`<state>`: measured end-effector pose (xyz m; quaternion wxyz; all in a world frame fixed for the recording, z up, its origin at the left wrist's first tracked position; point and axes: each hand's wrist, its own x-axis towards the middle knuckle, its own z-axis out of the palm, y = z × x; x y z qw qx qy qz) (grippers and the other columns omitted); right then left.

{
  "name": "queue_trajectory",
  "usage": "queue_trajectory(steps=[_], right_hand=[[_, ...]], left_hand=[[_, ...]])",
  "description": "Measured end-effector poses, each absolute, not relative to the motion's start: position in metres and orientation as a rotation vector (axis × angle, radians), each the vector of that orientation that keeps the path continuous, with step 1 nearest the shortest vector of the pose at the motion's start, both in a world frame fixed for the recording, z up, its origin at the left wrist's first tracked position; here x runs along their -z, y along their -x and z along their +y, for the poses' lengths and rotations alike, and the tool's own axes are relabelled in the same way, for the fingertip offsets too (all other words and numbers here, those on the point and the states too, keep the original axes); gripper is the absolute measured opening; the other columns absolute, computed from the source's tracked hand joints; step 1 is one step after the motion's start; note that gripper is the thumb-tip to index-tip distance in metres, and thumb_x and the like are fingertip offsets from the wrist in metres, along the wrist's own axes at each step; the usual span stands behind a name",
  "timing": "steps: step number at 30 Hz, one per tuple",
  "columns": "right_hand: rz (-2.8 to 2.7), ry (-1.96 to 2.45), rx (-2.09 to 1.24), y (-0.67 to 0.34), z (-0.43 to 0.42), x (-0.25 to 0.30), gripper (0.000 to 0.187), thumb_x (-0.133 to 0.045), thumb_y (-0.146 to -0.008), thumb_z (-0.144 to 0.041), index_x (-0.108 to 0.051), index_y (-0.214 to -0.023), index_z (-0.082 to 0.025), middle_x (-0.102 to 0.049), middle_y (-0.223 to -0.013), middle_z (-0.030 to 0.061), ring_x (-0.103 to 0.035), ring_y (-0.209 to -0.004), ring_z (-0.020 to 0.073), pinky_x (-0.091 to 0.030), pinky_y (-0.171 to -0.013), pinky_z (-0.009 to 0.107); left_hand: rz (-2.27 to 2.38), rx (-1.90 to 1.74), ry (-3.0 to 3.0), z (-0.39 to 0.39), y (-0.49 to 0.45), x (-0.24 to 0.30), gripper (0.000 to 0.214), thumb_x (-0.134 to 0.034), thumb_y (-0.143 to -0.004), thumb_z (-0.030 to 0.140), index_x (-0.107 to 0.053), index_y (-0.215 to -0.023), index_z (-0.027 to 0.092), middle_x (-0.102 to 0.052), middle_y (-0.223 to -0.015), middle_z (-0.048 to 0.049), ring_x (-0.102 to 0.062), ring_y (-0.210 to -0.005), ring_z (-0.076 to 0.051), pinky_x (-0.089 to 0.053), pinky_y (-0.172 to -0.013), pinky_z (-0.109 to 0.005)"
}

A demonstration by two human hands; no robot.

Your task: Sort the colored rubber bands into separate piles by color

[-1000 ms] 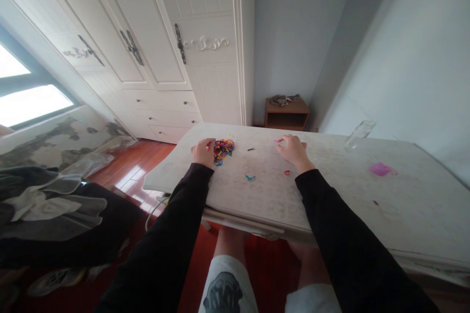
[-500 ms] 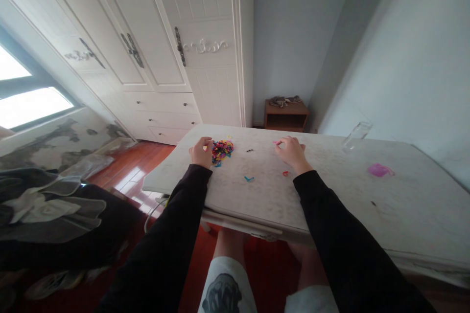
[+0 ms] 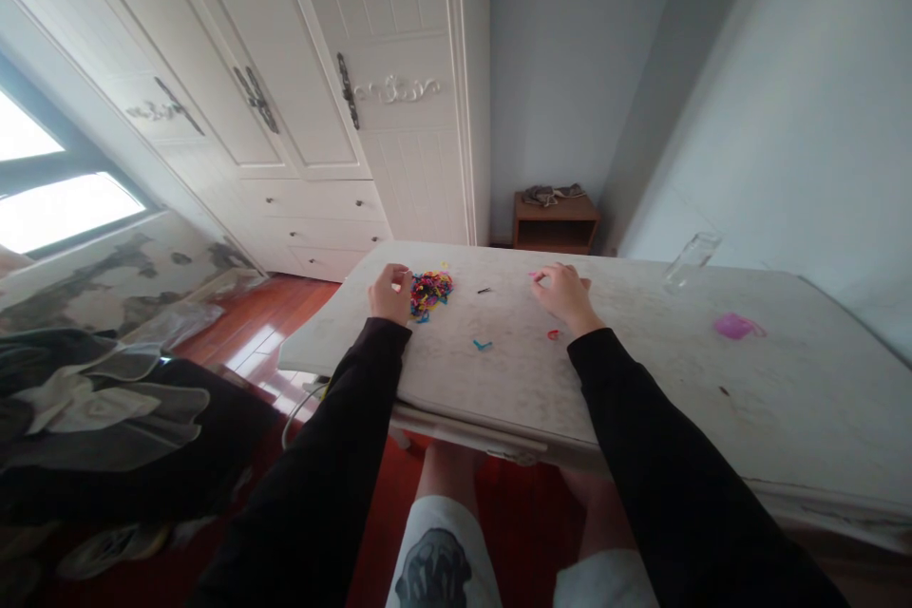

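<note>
A heap of small bright pieces [image 3: 431,291], in red, yellow, blue and black, lies on the white table. Against its left edge rests my left hand [image 3: 389,293], fingers curled in toward the thumb. What they hold, if anything, is too small to make out. My right hand [image 3: 565,292] rests on the table to the right, its thumb and forefinger pinched on a small pink piece [image 3: 533,275]. Between my hands lie a tiny dark piece [image 3: 484,291] and a bent blue piece [image 3: 483,345]. Just below my right hand is a small red piece [image 3: 553,335].
On the right side of the table [image 3: 499,389] are a clear glass container [image 3: 691,262] and a pink translucent pouch [image 3: 736,327]. A brown nightstand [image 3: 556,223] stands behind the table. White wardrobes [image 3: 399,161] line the back left, with a cloth-covered dark heap [image 3: 106,418] nearer.
Both hands stay almost in place, the left fingers shifting slightly beside the heap. The small pieces on the table lie as before.
</note>
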<state>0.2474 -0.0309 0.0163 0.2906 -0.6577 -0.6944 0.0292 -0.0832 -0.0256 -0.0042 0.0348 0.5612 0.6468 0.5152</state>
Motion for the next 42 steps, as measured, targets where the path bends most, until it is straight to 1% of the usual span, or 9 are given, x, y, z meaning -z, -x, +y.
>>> queue_trajectory(steps=[11, 17, 21, 27, 30, 32, 36, 39, 42], right_hand=[[-1.863, 1.753, -0.050, -0.247, -0.029, -0.013, 0.018, -0.057, -0.086, -0.025, -0.075, -0.087, -0.022, -0.074, -0.113, 0.0082, -0.058, -0.116, 0.0301, -0.040, -0.094, 0.047], [-1.873, 1.791, -0.030, -0.246, -0.029, -0.012, 0.020, -0.056, -0.088, -0.025, -0.076, -0.089, -0.022, -0.075, -0.113, 0.0082, -0.059, -0.114, 0.0302, -0.041, -0.092, 0.046], [-1.876, 1.789, -0.031, -0.246, -0.029, -0.012, 0.020, -0.056, -0.089, -0.026, -0.075, -0.090, -0.022, -0.075, -0.115, 0.0074, -0.059, -0.115, 0.0300, -0.041, -0.092, 0.046], [-1.876, 1.788, -0.025, -0.246, -0.028, -0.012, 0.019, -0.057, -0.088, -0.026, -0.076, -0.089, -0.022, -0.075, -0.115, 0.0083, -0.059, -0.115, 0.0303, -0.041, -0.094, 0.047], [-1.878, 1.782, -0.031, -0.245, -0.029, -0.013, 0.019, -0.057, -0.088, -0.026, -0.076, -0.088, -0.022, -0.075, -0.115, 0.0080, -0.059, -0.115, 0.0303, -0.041, -0.093, 0.048], [-1.883, 1.775, -0.047, -0.245, -0.029, -0.014, 0.019, -0.057, -0.087, -0.025, -0.075, -0.086, -0.022, -0.075, -0.116, 0.0076, -0.059, -0.115, 0.0303, -0.041, -0.093, 0.048], [-1.889, 1.763, -0.059, -0.244, -0.029, -0.014, 0.019, -0.057, -0.086, -0.025, -0.075, -0.085, -0.022, -0.075, -0.113, 0.0085, -0.058, -0.114, 0.0301, -0.040, -0.094, 0.047], [-1.890, 1.762, -0.050, -0.243, -0.028, -0.014, 0.020, -0.056, -0.086, -0.026, -0.076, -0.085, -0.022, -0.074, -0.110, 0.0090, -0.058, -0.113, 0.0300, -0.040, -0.095, 0.047], [-1.897, 1.759, -0.046, -0.242, -0.028, -0.013, 0.021, -0.056, -0.087, -0.026, -0.076, -0.085, -0.022, -0.074, -0.109, 0.0093, -0.057, -0.112, 0.0301, -0.039, -0.095, 0.048]], left_hand=[[1.999, -1.590, -1.757, -0.025, 0.083, 0.006, 0.013, -0.055, -0.089, 0.027, -0.065, -0.096, 0.022, -0.071, -0.078, -0.0006, -0.069, -0.078, -0.017, -0.050, -0.081, -0.029], [1.936, -1.606, -1.769, -0.023, 0.083, 0.007, 0.015, -0.057, -0.084, 0.021, -0.065, -0.096, 0.022, -0.073, -0.083, -0.0019, -0.070, -0.078, -0.017, -0.051, -0.080, -0.030], [1.925, -1.607, -1.779, -0.024, 0.083, 0.007, 0.014, -0.059, -0.084, 0.022, -0.067, -0.096, 0.022, -0.074, -0.083, -0.0024, -0.071, -0.079, -0.018, -0.052, -0.080, -0.030], [1.903, -1.570, -1.803, -0.024, 0.083, 0.008, 0.014, -0.062, -0.086, 0.027, -0.071, -0.096, 0.022, -0.078, -0.088, -0.0034, -0.073, -0.085, -0.020, -0.053, -0.085, -0.033], [1.858, -1.506, -2.020, -0.025, 0.077, 0.008, 0.014, -0.063, -0.089, 0.029, -0.076, -0.088, 0.023, -0.080, -0.088, -0.0038, -0.073, -0.088, -0.022, -0.050, -0.093, -0.038], [1.784, -1.394, -2.268, -0.027, 0.069, 0.008, 0.018, -0.062, -0.091, 0.029, -0.079, -0.085, 0.026, -0.081, -0.092, -0.0032, -0.073, -0.092, -0.022, -0.046, -0.100, -0.042], [1.570, -1.117, -2.627, -0.031, 0.050, 0.005, 0.025, -0.057, -0.096, 0.024, -0.081, -0.097, 0.030, -0.080, -0.110, -0.0028, -0.070, -0.106, -0.021, -0.041, -0.104, -0.044], [1.512, -0.992, -2.729, -0.036, 0.038, 0.001, 0.030, -0.053, -0.097, 0.018, -0.080, -0.106, 0.029, -0.078, -0.117, -0.0039, -0.068, -0.112, -0.021, -0.039, -0.106, -0.044], [1.451, -0.860, -2.806, -0.042, 0.030, -0.004, 0.034, -0.049, -0.097, 0.018, -0.077, -0.115, 0.026, -0.076, -0.122, -0.0056, -0.065, -0.116, -0.022, -0.036, -0.108, -0.045]])
